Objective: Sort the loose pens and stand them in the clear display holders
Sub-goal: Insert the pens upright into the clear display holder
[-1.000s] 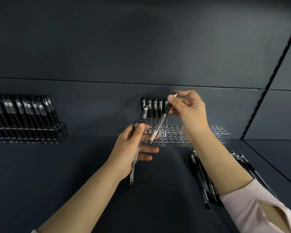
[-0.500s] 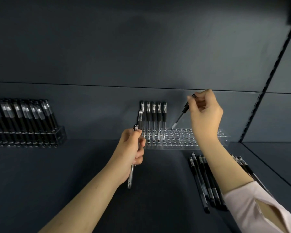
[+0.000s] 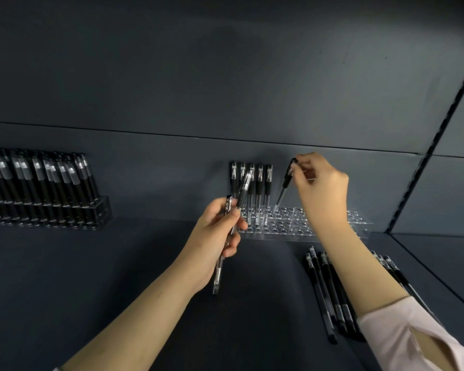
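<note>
Black pen with a clear tip [image 3: 284,187] leans in the right hand [image 3: 320,183], pinched at its top. Its tip is at a hole in the clear plastic holder [image 3: 292,227]. Five standing black pens [image 3: 259,180] fill the holder's left end. The left hand [image 3: 214,236] grips two more pens [image 3: 242,192]. Loose black pens [image 3: 324,287] lie on the dark shelf [image 3: 91,277].

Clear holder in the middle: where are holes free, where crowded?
Free: holes right of the standing pens, out to the right end of the clear holder. Crowded: its left end, behind the pens in the left hand. The far-left holder looks full.
</note>
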A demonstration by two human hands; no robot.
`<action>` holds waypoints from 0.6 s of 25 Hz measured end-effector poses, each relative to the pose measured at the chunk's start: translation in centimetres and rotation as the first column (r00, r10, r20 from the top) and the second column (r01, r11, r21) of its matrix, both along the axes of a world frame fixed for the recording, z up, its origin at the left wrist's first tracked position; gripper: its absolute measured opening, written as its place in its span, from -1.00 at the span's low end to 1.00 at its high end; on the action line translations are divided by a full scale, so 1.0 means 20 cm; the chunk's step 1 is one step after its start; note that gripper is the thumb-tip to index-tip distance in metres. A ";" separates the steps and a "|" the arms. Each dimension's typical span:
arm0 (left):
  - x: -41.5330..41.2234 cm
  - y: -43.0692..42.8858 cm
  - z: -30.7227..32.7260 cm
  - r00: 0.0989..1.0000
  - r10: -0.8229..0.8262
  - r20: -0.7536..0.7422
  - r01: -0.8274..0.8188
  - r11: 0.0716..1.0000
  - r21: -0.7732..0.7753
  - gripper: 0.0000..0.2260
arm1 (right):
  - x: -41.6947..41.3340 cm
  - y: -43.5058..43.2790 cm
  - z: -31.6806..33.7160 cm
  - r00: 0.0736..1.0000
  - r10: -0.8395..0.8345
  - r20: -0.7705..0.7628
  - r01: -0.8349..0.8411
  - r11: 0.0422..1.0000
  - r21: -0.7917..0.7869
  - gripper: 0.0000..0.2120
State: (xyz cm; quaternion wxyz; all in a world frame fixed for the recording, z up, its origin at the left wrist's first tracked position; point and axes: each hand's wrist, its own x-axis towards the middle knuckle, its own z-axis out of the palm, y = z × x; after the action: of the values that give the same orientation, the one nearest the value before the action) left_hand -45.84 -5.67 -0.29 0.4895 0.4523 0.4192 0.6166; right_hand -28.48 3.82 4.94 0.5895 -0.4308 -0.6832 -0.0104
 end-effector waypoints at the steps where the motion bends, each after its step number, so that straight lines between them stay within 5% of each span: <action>1: 0.00 0.00 0.00 1.000 -0.003 -0.002 0.003 1.000 0.009 -0.88 | 0.00 0.00 0.00 0.999 -0.008 0.032 0.008 1.000 0.015 -0.87; 6: 0.00 -0.01 0.00 1.000 -0.009 -0.022 0.009 1.000 -0.011 -0.88 | -0.01 0.00 -0.02 0.988 -0.008 0.152 0.000 0.999 0.051 -0.74; 10: 0.00 -0.01 0.00 1.000 -0.017 -0.021 0.016 1.000 -0.025 -0.88 | -0.02 0.02 -0.07 0.922 -0.017 0.386 0.018 1.000 0.000 -0.63; 15: -0.01 0.00 -0.01 0.999 0.017 -0.049 -0.018 1.000 -0.024 -0.83 | 0.00 0.05 -0.09 0.933 0.036 0.357 0.010 0.992 -0.128 -0.59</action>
State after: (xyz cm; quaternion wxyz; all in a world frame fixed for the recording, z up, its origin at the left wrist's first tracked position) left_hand -46.03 -5.77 -0.44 0.4793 0.4574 0.4424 0.6045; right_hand -28.51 4.84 3.16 0.4264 -0.4540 -0.7812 -0.0411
